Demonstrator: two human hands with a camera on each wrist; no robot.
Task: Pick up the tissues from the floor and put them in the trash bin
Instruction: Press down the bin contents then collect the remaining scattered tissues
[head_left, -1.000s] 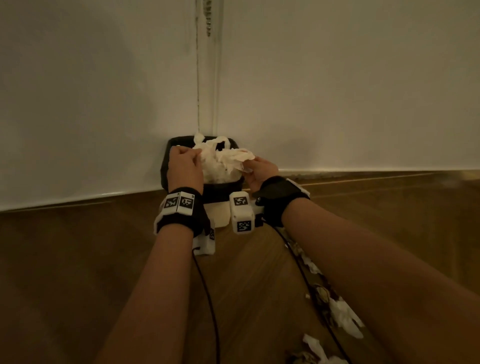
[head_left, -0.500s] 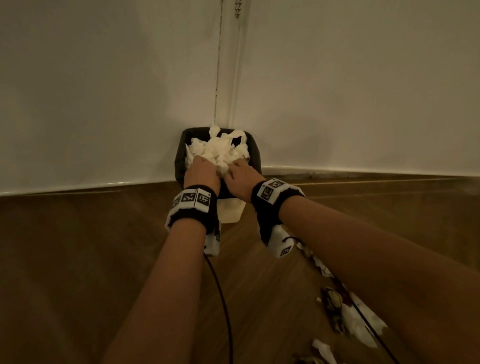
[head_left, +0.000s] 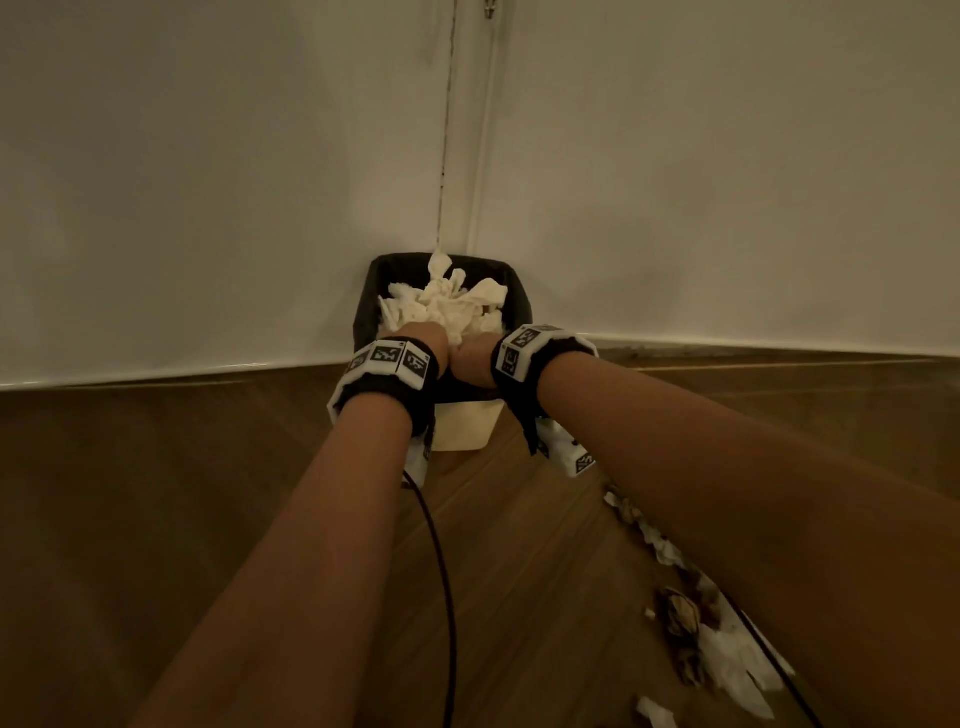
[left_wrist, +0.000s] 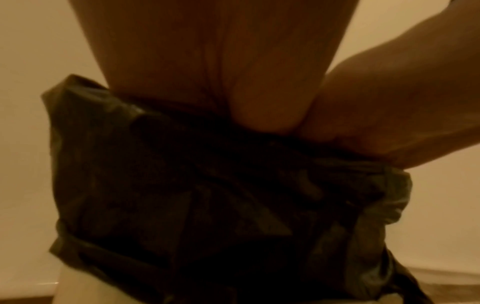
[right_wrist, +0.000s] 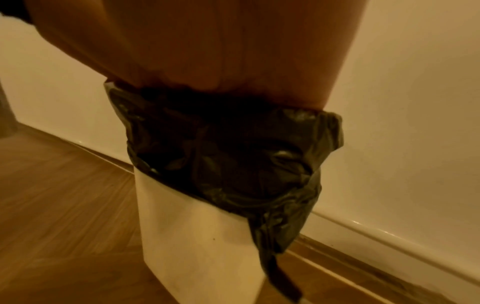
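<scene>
Both hands are at the trash bin (head_left: 470, 428), which stands in the corner of the room, in the middle of the head view. The bin is pale and wears a black bag (right_wrist: 228, 152) folded over its rim. A white heap of tissues (head_left: 447, 306) sits in the top of the bin and pokes up above the rim.

The left hand (head_left: 423, 338) and the right hand (head_left: 474, 361) are side by side, touching each other, at the near edge of the heap. They look like they are pushing the tissues down into the bin. I cannot tell if the fingers are open or closed. They go down past the bag's rim and are hidden in all three views. The wrist views only show the backs of the hands and the dark bag.

More tissues on the floor (head_left: 737, 660) lie in the lower right of the head view, just beside and partly under the right arm. They make a loose line that runs from near the bin down toward the bottom edge. The right hand is the nearer one to them, so I think it would reach back and down for them next. Some dark bits (head_left: 680, 623) are mixed in there, and I cannot tell what they are. A black cable (head_left: 441, 582) hangs from the left wrist, and part of the mess is cut off by the frame's edge.
</scene>
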